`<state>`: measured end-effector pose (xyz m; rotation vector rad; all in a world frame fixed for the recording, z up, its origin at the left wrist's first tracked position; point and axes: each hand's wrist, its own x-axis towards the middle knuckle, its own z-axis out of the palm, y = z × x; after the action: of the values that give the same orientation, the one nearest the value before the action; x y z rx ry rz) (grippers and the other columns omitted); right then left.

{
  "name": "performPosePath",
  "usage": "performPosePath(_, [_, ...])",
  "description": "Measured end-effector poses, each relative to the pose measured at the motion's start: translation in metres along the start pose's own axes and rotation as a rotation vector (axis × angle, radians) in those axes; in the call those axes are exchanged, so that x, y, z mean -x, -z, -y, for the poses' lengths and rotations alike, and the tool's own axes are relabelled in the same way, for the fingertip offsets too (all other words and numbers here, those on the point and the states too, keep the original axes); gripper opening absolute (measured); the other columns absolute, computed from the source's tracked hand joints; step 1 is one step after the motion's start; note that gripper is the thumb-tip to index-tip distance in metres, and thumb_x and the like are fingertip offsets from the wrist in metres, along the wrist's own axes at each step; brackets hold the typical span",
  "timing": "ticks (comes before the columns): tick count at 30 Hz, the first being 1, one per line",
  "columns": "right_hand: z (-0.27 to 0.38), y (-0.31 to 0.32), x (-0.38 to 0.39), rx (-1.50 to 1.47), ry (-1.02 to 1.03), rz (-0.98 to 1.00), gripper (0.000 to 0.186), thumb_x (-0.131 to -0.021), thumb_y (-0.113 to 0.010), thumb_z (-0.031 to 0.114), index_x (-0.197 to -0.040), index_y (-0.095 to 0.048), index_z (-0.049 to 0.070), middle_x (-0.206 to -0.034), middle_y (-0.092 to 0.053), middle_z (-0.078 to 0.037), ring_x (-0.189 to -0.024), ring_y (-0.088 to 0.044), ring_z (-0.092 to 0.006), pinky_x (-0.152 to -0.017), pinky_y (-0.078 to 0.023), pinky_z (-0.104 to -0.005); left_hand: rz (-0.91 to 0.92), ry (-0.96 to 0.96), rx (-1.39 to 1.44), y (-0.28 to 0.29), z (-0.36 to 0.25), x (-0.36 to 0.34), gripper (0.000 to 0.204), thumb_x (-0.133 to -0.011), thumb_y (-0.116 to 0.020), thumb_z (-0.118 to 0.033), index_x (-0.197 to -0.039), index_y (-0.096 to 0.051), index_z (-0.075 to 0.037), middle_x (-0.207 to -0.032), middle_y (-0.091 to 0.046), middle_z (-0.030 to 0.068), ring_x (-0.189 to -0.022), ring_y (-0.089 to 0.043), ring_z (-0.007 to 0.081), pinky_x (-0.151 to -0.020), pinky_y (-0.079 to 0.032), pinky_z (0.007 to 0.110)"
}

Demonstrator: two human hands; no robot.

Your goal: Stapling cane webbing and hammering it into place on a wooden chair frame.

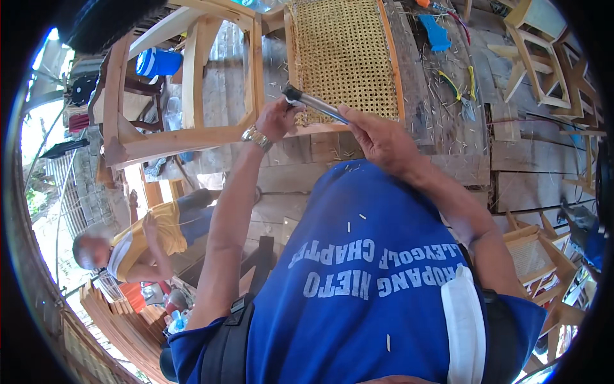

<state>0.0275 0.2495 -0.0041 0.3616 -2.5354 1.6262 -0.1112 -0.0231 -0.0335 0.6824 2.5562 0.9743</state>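
Observation:
My right hand point(384, 142) is wrapped round the handle of a hammer point(323, 107), in front of my blue shirt. The dark hammer head reaches left to the near left corner of a woven cane panel point(342, 64). Right beside the head, my left hand point(276, 121), with a metal watch on its wrist, has its fingers pinched together; what they hold is hidden. The panel is set in a light wooden chair frame point(185, 137), whose bare rails stretch off to the left. Short pale slivers are scattered around the panel and on my shirt.
Pliers with yellow-green handles point(457, 83) and a blue flat object point(436, 33) lie on the boards to the right. Unfinished chair frames point(537, 57) stand farther right. A blue jug point(160, 63) is beyond the left rails; a person in a yellow top point(153, 237) is at the left.

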Motion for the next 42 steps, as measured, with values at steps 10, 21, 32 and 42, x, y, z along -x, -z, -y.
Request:
performPosePath(10, [-0.009, 0.012, 0.006, 0.03, 0.069, -0.172, 0.034, -0.1, -0.059, 0.01, -0.134, -0.06, 0.006, -0.106, -0.072, -0.014, -0.074, -0.068, -0.0218, -0.066, -0.054, -0.0341, -0.046, 0.079, 0.26, -0.005, 0.003, 0.016, 0.016, -0.093, -0.068, -0.007, -0.109, -0.068, -0.008, -0.089, -0.072, 0.0048, -0.081, -0.068, 0.0116, -0.071, -0.054, 0.029])
performPosePath(21, [-0.004, 0.035, 0.026, -0.104, -0.111, -0.246, 0.032, -0.102, -0.057, 0.007, -0.134, -0.059, 0.003, -0.094, -0.068, -0.006, -0.068, -0.049, -0.0065, -0.062, -0.045, -0.0232, -0.108, 0.045, 0.226, -0.001, -0.002, 0.026, 0.016, -0.095, -0.06, 0.0, -0.11, -0.063, -0.006, -0.096, -0.072, 0.0043, -0.085, -0.066, 0.0099, -0.076, -0.054, 0.029])
performPosePath(32, [0.054, 0.049, 0.004, -0.262, 0.099, -0.214, 0.035, -0.102, -0.055, 0.006, -0.137, -0.056, 0.003, -0.122, -0.069, -0.014, -0.105, -0.068, -0.0184, -0.088, -0.053, -0.0288, 0.016, 0.056, 0.313, 0.003, -0.012, 0.019, 0.014, -0.097, -0.059, 0.0, -0.109, -0.063, -0.006, -0.093, -0.067, -0.001, -0.083, -0.061, 0.0084, -0.076, -0.052, 0.027])
performPosePath(42, [0.057, 0.048, -0.001, -0.273, 0.104, -0.192, 0.035, -0.101, -0.057, 0.005, -0.136, -0.057, 0.002, -0.122, -0.069, -0.015, -0.106, -0.068, -0.0199, -0.089, -0.053, -0.0281, 0.057, 0.106, 0.021, 0.003, -0.024, 0.013, 0.018, -0.091, -0.068, -0.005, -0.108, -0.065, -0.008, -0.088, -0.069, 0.0102, -0.078, -0.066, 0.0225, -0.074, -0.053, 0.035])
